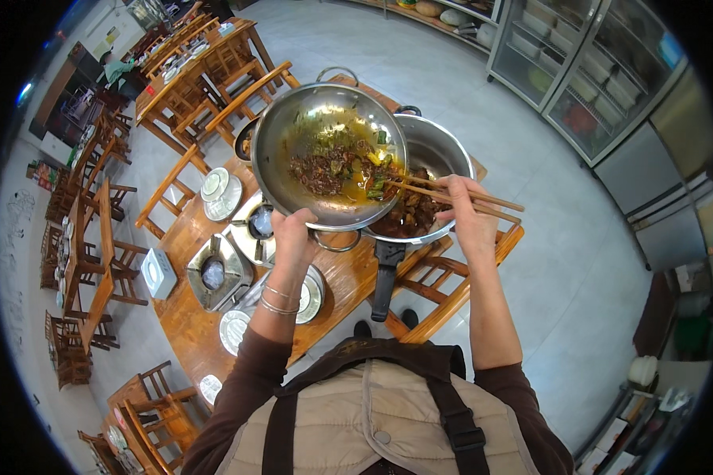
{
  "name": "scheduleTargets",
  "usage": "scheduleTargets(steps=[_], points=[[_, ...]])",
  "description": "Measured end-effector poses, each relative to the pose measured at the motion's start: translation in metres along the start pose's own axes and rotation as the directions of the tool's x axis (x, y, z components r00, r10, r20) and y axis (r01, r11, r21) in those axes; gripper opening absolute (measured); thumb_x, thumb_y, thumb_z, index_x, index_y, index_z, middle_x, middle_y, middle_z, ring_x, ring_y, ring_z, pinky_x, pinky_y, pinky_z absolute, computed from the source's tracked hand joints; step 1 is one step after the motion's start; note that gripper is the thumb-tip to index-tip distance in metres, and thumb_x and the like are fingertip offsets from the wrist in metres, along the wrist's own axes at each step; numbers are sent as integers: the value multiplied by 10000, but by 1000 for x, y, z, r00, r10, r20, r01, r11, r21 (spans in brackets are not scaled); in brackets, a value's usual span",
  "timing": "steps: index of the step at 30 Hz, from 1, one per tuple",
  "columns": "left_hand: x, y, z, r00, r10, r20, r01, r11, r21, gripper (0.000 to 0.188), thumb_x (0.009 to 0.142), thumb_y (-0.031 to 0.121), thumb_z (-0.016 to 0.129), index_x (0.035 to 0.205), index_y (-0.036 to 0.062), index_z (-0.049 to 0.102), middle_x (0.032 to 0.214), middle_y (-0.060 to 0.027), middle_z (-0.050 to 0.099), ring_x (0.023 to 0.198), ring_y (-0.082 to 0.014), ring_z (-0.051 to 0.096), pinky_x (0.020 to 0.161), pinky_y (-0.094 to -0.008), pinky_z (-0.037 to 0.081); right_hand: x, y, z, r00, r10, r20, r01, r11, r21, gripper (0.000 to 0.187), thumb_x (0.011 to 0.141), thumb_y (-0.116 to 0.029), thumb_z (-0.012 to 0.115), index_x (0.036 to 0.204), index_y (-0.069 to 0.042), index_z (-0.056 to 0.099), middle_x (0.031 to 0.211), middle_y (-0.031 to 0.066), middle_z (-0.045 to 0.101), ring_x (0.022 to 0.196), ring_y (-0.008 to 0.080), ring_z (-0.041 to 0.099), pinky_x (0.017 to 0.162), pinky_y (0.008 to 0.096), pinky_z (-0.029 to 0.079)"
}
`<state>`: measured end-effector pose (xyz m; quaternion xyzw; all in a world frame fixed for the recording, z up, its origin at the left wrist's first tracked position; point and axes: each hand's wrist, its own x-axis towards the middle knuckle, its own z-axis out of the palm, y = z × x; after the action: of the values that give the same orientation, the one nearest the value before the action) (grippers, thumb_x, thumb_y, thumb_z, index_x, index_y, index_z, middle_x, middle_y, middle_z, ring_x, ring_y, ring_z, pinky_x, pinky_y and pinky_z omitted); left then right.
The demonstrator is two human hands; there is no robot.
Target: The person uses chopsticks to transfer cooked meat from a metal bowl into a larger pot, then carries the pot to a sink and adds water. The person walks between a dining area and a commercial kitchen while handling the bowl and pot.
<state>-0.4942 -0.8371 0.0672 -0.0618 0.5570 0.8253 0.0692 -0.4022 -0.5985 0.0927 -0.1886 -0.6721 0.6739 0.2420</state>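
Two chopsticks (501,202) sit clamped in the right hand (469,218); the left hand (293,237) clasps a metal pan (271,150) by its edge.

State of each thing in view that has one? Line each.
Steel pan: gripped by left hand, overlapping the pot in view; food and yellowish liquid inside
Pot: uncovered, dark food inside
Chopsticks: gripped in right hand, tips at the pan's food
Two stoves: lit or not, can't tell
Glass-door cabinet: doors shut
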Motion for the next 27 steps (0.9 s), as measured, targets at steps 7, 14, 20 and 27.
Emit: scheduleTargets(steps=[7,14,20,27], points=[[2,-8,-7,997,-57,-51,53,995,-79,277,671,-117,469,933,-32,492,799,-107,556,606,-227,576,435,-343,469,2,15,-9,974,-121,-193,133,990,52,315,933,-288,565,972,9,663,915,95,670,820,156,643,575,253,543],[4,-14,-2,997,16,-79,-21,997,-68,359,666,-126,451,1013,-41,485,847,-108,557,634,-224,583,421,-325,479,-8,38,14,997,-38,68,46,991,-125,252,897,-253,632,955,-14,687,783,61,649,656,111,597,557,241,531],[-3,-12,-3,998,2,-66,-2,1000,2,377,666,-116,457,1030,-21,476,840,-110,562,622,-224,582,410,-317,473,15,28,16,973,-214,-92,208,975,-73,207,908,-193,611,976,-12,686,898,76,656,674,109,611,600,240,562],[-3,-18,-21,993,-107,-39,103,989,-103,339,676,-95,470,1004,-12,460,801,-119,566,594,-224,583,406,-319,475,23,32,-29,971,-36,-237,75,985,157,319,921,-282,574,982,22,649,937,115,664,790,189,666,592,259,553]])
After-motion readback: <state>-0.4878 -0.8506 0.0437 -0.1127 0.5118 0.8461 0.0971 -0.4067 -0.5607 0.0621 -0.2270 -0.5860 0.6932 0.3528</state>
